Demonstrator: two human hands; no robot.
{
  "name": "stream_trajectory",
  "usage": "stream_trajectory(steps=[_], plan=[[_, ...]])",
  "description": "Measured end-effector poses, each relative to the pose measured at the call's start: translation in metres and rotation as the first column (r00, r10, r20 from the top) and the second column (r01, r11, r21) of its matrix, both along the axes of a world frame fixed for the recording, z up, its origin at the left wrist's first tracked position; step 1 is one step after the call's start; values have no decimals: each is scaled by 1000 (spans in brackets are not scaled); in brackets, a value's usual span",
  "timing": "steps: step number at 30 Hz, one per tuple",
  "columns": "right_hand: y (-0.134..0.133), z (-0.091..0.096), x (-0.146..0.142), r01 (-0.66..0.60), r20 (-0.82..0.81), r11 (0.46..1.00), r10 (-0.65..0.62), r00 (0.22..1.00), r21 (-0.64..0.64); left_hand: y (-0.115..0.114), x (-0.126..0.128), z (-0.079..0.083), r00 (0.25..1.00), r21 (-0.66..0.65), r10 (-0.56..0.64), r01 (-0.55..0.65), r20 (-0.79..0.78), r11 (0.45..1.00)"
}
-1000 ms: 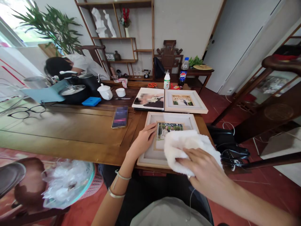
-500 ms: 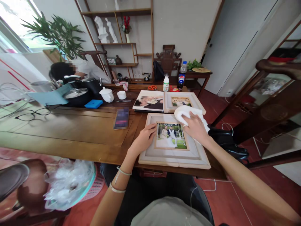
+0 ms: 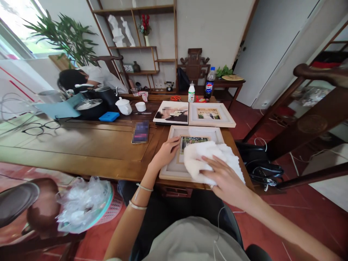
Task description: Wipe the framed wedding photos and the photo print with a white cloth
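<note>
A picture frame (image 3: 174,175) with a wide pale border lies flat at the table's front edge, a photo (image 3: 187,141) in its middle. My left hand (image 3: 165,152) rests on its left side, fingers stretched out towards the photo. Under my right hand (image 3: 221,177) is a bunched white towel (image 3: 201,156), pressed over the frame's lower right part. The towel hides most of the photo and that corner. Behind it lie a second picture frame (image 3: 230,119) and, to its left, a photo panel (image 3: 171,112).
A phone-like dark object (image 3: 140,132), eyeglasses (image 3: 40,127), a blue box (image 3: 109,116) and a white teapot (image 3: 124,106) are on the table's left. Bottles (image 3: 209,85) stand behind the frames. A bag-lined basket (image 3: 108,212) is on the left. Another person (image 3: 100,78) leans at the far left.
My right hand has brought the towel from the frame's upper right edge down and towards me, over the photo. My left hand has stayed at the left side.
</note>
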State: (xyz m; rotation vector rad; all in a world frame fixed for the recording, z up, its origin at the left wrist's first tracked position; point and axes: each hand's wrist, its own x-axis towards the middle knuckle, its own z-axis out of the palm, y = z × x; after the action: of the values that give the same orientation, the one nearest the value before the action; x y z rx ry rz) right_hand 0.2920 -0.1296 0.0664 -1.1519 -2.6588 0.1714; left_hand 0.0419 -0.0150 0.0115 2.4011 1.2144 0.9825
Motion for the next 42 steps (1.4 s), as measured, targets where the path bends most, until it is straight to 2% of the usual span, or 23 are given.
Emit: stream_trajectory(steps=[3,7,10,12,15,20,23,25,28,32,35,39,42], plan=[[19,-1,15,72,24,994,-74,997,84,-1,-1,0,1000,1,-8,8,-7,1000],[59,1,33,189,73,967,-204,976,171,-3,-2,2,1000,6,7,-7,-17,1000],[83,3,31,285,83,933,-309,947,219,-5,-1,3,1000,9,10,-9,-8,1000],[88,3,20,325,110,916,-357,928,234,-7,-1,3,1000,13,16,-16,-8,1000],[72,4,-11,292,149,932,-327,933,215,-7,-1,3,1000,19,23,-23,-7,1000],[19,8,-72,126,131,983,-144,981,132,-1,-1,1,1000,-4,4,-4,20,1000],[2,7,-94,141,102,979,-157,982,147,4,-2,0,1000,-43,2,-2,16,999],[-1,3,-96,153,97,976,-170,981,155,4,-2,0,1000,-50,7,-5,23,999],[-6,-2,-77,131,124,983,-148,981,130,1,-1,1,999,-31,10,-9,36,999],[-13,0,-27,165,111,979,-179,978,118,-2,-1,0,999,-19,23,-23,27,1000],[-9,5,11,194,109,973,-207,972,123,-2,-2,-1,999,-21,30,-29,22,999],[24,2,39,245,105,954,-266,958,175,-1,-3,-1,1000,-14,12,-12,-4,1000],[65,-1,40,311,71,921,-336,939,234,-1,-3,-1,1000,-11,3,-3,-7,1000]])
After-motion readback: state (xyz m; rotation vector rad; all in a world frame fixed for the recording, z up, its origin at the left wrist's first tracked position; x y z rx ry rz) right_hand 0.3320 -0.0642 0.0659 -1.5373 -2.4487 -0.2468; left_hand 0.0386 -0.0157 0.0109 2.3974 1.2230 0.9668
